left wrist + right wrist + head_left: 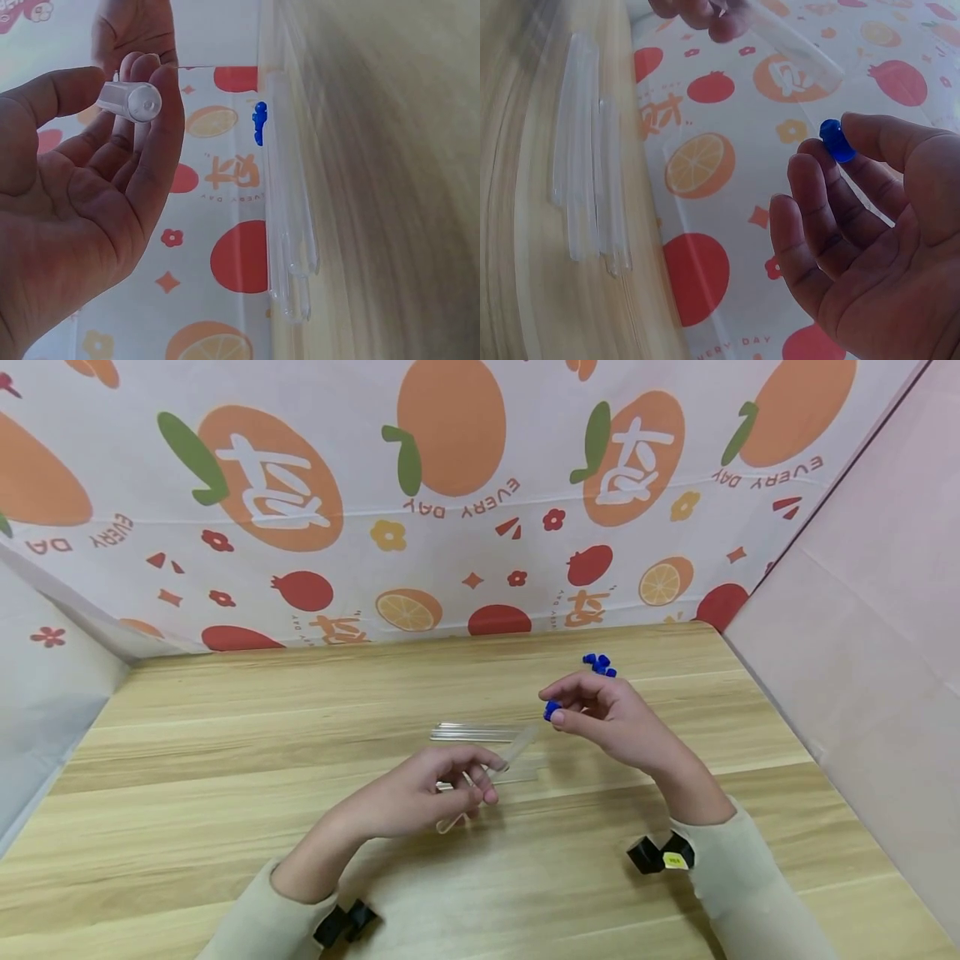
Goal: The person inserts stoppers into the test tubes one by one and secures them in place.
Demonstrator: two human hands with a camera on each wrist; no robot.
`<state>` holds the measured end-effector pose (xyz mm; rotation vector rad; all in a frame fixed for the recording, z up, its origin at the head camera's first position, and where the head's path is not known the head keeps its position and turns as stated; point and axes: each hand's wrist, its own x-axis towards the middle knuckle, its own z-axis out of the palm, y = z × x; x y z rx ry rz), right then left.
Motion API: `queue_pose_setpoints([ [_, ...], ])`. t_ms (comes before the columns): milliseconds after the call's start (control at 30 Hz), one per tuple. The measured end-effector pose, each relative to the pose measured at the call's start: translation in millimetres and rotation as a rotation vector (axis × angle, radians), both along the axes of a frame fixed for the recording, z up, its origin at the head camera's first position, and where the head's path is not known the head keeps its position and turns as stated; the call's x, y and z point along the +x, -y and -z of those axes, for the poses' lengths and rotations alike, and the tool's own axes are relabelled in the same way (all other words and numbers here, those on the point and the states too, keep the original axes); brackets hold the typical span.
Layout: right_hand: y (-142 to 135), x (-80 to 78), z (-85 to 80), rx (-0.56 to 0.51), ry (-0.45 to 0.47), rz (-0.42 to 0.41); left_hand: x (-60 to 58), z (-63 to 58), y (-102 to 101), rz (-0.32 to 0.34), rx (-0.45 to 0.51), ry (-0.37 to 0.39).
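Observation:
My left hand (431, 789) grips a clear test tube (517, 745) between thumb and fingers, its rounded end (145, 103) toward the wrist camera and its other end tilted up toward the right hand. Between thumb and fingertips, my right hand (618, 718) pinches a small blue stopper (838, 141), a short gap from the tube's upper end. Under and behind the left hand, several more clear tubes (476, 732) lie on the table, partly hidden by that hand. Farther back, beyond the right hand, sits a small cluster of blue stoppers (600, 665).
The wood-grain table (225, 735) ends at a fruit-printed cloth (442, 560) hung behind it. A pale cloth wall (847, 635) stands along the right side. Black wrist-camera mounts (647, 855) stick out from both sleeves.

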<state>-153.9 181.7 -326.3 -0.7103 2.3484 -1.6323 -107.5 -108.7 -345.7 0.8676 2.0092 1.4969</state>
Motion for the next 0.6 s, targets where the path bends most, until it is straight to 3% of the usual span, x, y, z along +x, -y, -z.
queue_pose_setpoints([
  [600,8.3,10.0,1.1,-0.062,0.042,-0.048,3.6,1.9,1.2,0.011,0.019,0.014],
])
